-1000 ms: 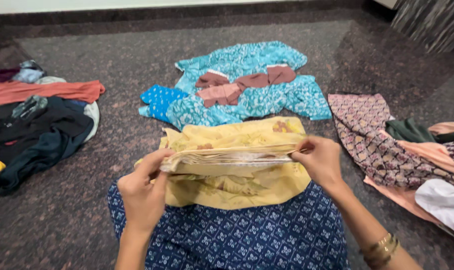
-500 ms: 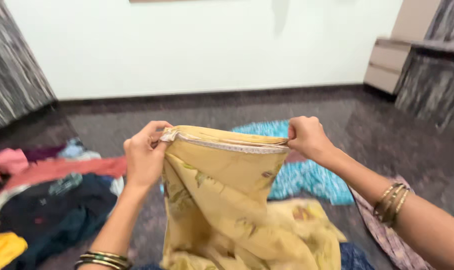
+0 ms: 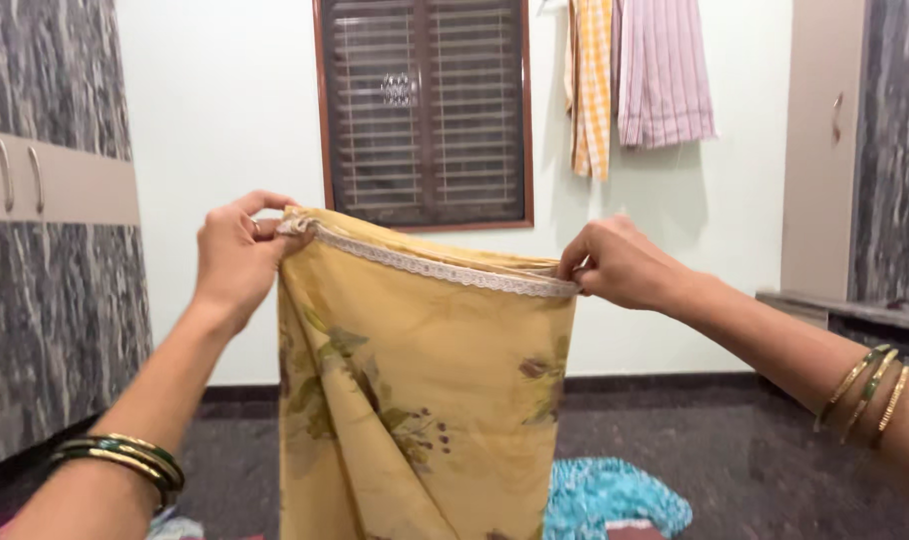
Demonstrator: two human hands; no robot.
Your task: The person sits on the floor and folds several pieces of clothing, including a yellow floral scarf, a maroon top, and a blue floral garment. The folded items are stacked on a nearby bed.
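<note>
I hold a yellow floral cloth (image 3: 425, 400) with a white lace edge up in front of me, and it hangs down out of view at the bottom. My left hand (image 3: 237, 255) pinches its top left corner. My right hand (image 3: 620, 265) grips the top right corner, so the lace edge sags slightly between the two hands. Bangles sit on both wrists.
A turquoise patterned cloth (image 3: 615, 495) lies on the dark stone floor (image 3: 765, 460) behind the yellow one. A barred window (image 3: 423, 110) is in the white wall ahead, with striped towels (image 3: 640, 75) hanging to its right. Cupboards (image 3: 50, 180) stand left and right.
My hands have lifted the yellow cloth from the floor to chest height and spread it wide. My view has risen from the clothes on the floor to the wall and window.
</note>
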